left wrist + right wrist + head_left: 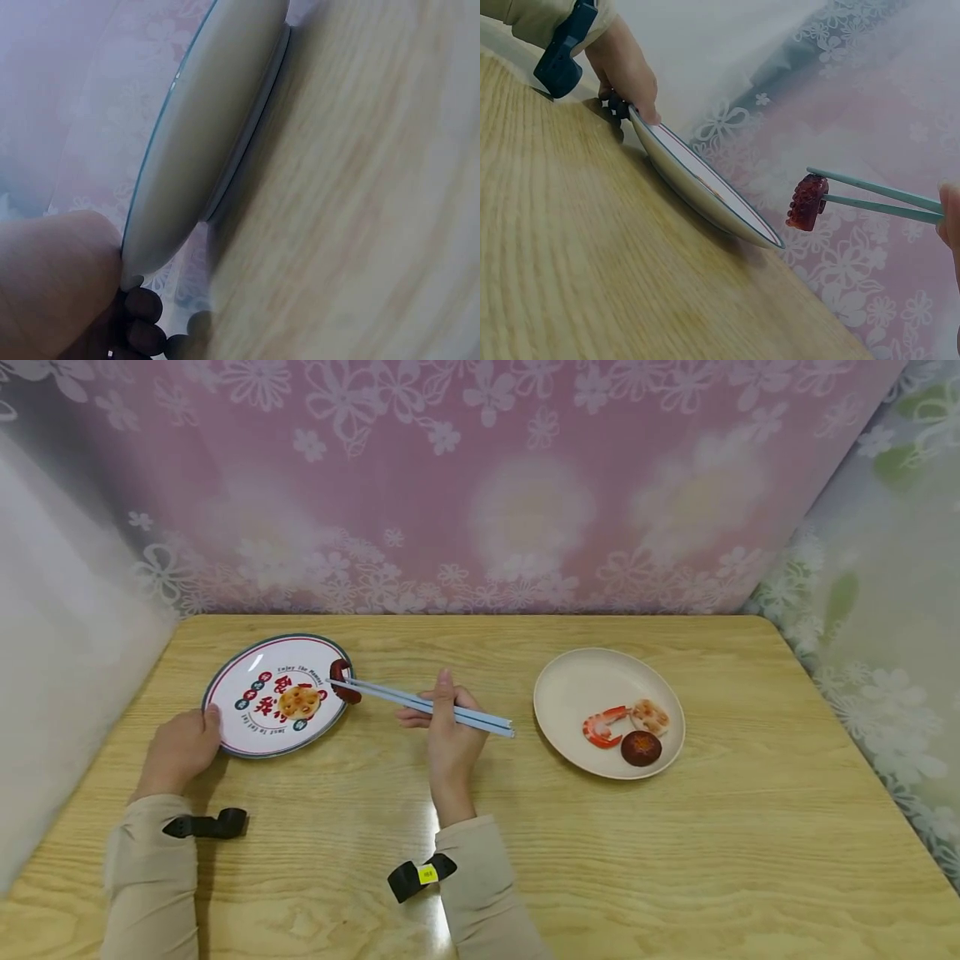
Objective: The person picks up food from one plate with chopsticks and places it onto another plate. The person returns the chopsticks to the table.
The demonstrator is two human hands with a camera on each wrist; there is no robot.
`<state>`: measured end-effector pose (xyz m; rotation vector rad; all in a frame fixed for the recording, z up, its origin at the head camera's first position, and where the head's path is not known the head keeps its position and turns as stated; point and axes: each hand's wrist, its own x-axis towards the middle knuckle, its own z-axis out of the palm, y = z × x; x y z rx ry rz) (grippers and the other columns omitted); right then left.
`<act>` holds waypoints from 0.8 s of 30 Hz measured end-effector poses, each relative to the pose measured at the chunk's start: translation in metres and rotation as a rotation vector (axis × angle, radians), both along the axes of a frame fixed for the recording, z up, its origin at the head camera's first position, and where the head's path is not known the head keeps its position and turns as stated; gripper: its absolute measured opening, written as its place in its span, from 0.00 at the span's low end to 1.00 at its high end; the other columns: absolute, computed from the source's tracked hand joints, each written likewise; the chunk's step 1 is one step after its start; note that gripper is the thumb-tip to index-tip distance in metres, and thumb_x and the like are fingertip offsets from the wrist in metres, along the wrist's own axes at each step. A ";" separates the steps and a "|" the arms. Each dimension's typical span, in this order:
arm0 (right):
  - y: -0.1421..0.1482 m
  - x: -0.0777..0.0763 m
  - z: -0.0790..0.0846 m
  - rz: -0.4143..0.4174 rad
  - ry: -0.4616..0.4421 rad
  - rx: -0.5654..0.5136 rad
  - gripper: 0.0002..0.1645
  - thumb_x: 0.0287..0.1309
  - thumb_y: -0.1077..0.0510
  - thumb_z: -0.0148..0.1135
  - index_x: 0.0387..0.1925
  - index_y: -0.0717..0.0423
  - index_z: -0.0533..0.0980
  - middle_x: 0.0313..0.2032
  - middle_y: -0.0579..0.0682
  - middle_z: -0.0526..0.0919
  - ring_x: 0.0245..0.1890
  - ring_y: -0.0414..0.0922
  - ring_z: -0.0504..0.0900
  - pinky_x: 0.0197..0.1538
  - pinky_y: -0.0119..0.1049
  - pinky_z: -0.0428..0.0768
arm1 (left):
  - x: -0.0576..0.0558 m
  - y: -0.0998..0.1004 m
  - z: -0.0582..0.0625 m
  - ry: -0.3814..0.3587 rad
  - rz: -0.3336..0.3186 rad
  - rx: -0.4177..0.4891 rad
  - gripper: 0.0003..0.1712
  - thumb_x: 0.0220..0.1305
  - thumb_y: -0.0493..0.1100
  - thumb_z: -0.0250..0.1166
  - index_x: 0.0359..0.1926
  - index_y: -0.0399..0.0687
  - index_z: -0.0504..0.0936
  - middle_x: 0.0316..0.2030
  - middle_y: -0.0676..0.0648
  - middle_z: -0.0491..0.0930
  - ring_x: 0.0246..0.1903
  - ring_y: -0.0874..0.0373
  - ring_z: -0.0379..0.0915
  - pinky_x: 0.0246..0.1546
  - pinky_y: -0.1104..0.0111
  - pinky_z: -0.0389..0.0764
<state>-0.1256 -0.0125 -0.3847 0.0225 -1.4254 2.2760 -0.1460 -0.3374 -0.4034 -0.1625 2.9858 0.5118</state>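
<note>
Starting closest in, there are two beige sleeves (150, 872), each with a black device (206, 824) at the wrist, and the right one has a yellow sticker on it. Just past those, the left hand (180, 747) is pinching the near-left edge of a patterned plate (243, 672), thumb up by the rim and fingers tucked under, which the left wrist view shows pretty well. The right hand (450, 735) has its fingers wrapped round a pair of pale blue chopsticks (480, 720), pointing off to the left.

A bit further out on the right, on the wood-grain table (315, 827), is a plain cream plate (570, 693). Its food is all bunched on the near-right side: a dark brown round cap (641, 748), a curled orange-and-white shrimp (598, 728) beside it, and a pale round piece with browned patches (649, 717) just behind.

Back on the left, a golden spotted round (299, 702) sits on the patterned plate. The knobbly dark red piece (806, 206) is nipped between the chopstick tips, up in the air around that plate's right edge.

Furthest back hangs a pink curtain (435, 502) with white flowers, plus whitish cloth (67, 652) left and pale flowered cloth (892, 652) right.
</note>
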 end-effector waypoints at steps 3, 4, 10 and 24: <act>-0.005 0.001 -0.002 0.010 -0.003 -0.005 0.30 0.71 0.52 0.52 0.28 0.80 0.73 0.19 0.72 0.79 0.16 0.49 0.84 0.22 0.45 0.81 | 0.000 0.001 0.001 -0.022 0.017 0.010 0.32 0.76 0.47 0.29 0.34 0.22 0.70 0.32 0.27 0.69 0.31 0.36 0.67 0.34 0.48 0.69; -0.007 0.001 -0.003 0.016 -0.003 -0.004 0.30 0.71 0.52 0.52 0.28 0.80 0.73 0.19 0.72 0.79 0.16 0.50 0.84 0.22 0.45 0.81 | 0.001 0.001 0.001 -0.025 0.019 0.012 0.32 0.75 0.47 0.29 0.35 0.22 0.70 0.31 0.28 0.69 0.30 0.37 0.67 0.33 0.48 0.69; -0.018 0.005 -0.010 0.026 -0.051 -0.016 0.29 0.71 0.49 0.52 0.27 0.74 0.75 0.20 0.69 0.81 0.18 0.50 0.84 0.25 0.45 0.82 | 0.000 0.001 0.001 -0.014 0.007 0.015 0.31 0.75 0.47 0.29 0.31 0.26 0.70 0.30 0.29 0.69 0.29 0.37 0.67 0.32 0.49 0.69; -0.036 0.010 -0.025 0.036 -0.164 -0.101 0.31 0.70 0.50 0.54 0.32 0.81 0.72 0.23 0.73 0.80 0.24 0.69 0.81 0.26 0.43 0.82 | 0.003 0.002 0.000 -0.006 0.007 -0.003 0.32 0.76 0.46 0.29 0.34 0.21 0.70 0.33 0.24 0.70 0.33 0.31 0.70 0.36 0.43 0.70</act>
